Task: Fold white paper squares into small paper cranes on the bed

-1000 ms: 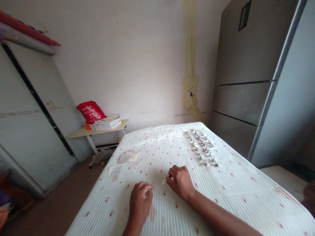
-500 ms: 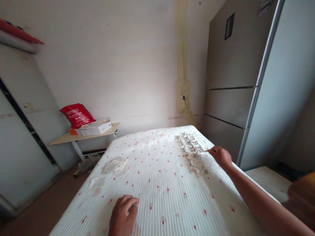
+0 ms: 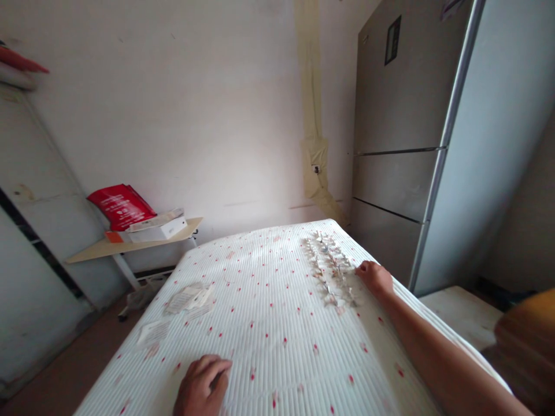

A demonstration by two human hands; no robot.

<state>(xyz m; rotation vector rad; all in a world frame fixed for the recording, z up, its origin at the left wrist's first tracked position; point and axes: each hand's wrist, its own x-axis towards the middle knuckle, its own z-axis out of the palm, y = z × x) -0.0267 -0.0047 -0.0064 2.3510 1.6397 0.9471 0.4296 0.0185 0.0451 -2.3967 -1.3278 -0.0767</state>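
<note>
Beyond the far end of the bed (image 3: 251,349) rises a pale wall (image 3: 217,104) with one socket (image 3: 315,169); one fridge (image 3: 385,173) with three doors stands to the bed's right, and to its left one side table (image 3: 93,249) carries one red bag (image 3: 124,205) and one white box (image 3: 160,230). Judging by how the paper lies, the work looks well along but unfinished: many small folded papers (image 3: 336,261) sit grouped in rows toward the bed's far right side, while flat paper is left unfolded on the bed's left side, in one loose pile (image 3: 191,299) and one separate sheet (image 3: 154,333) nearer the bed's front. More than a dozen folded papers show, yet they are too small and blurred for an exact count, as are the sheets within the pile. Two hands are in view. Over the bed's near part, the left hand (image 3: 202,384) is curled, with a narrow gap between thumb and fingers; whether anything is in it I cannot tell. Near the bed's right edge, the right hand (image 3: 376,279) has its fingers drawn together just beside the folded papers, and its fingertips are too unclear to show whether it holds one.
</note>
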